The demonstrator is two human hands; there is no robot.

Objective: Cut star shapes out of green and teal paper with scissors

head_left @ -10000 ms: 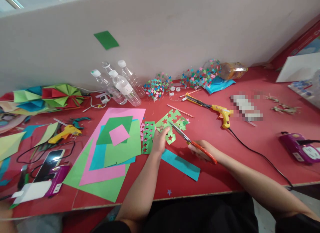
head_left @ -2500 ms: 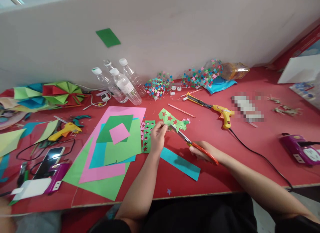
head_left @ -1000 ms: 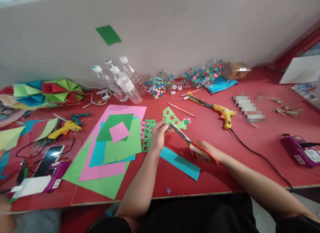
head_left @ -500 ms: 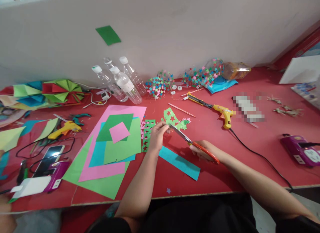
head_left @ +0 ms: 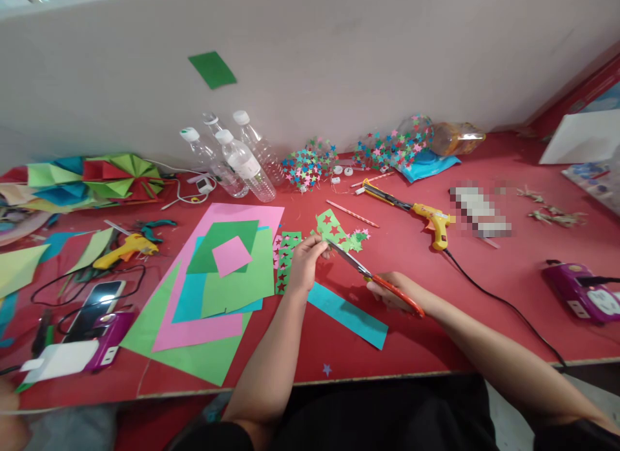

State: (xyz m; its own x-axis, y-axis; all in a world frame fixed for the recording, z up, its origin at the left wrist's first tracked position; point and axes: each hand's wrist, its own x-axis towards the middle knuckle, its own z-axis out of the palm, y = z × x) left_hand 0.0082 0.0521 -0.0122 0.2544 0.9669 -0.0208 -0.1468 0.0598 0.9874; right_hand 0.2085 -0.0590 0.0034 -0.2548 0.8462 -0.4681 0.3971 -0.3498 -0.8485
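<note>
My right hand grips a pair of scissors with red handles; the blades point up and to the left. Closed in a pinch, my left hand is at the blade tips, and what its fingers hold is too small to make out. Just behind it lies a light green sheet with star-shaped holes, beside a small heap of cut stars. A blue paper strip rests below the blades. Left of my wrist is a narrow green strip with punched stars.
Stacked coloured paper lies to the left, with clear plastic bottles behind. A yellow glue gun trails its cable on the right. Purple power sockets stand at the right. A striped straw and star-covered bottles sit further back.
Hands and scissors stay almost in the same place. The whole view shifts very slightly; nothing is visibly taken up or let go.
</note>
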